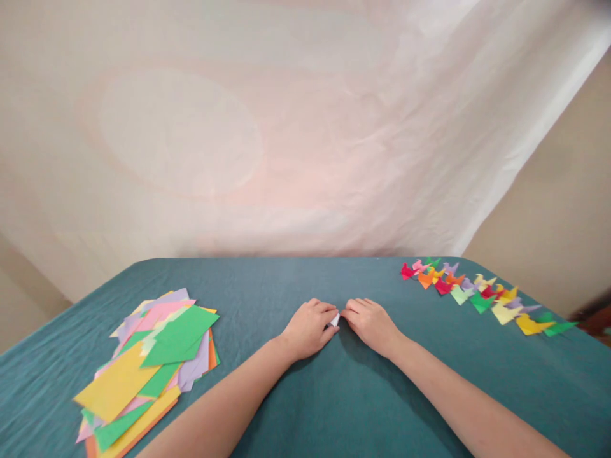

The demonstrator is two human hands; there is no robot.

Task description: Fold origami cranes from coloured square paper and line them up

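A small piece of folded white paper (335, 320) shows between my two hands at the middle of the table. My left hand (311, 327) is closed on it, thumb and fingers pinching its left side, and most of the paper is hidden. On the other side, my right hand (370, 326) has its fingers drawn together, with the tips at the paper's right edge. Whether those fingertips grip the paper or only touch it is too small to make out.
Loose coloured paper sheets (119, 381) lie heaped on the left of the teal-covered table (296, 407). Several small folded paper birds (482, 303) stand in rows at the right. A pale cloth (305, 127) hangs behind the table's far edge.
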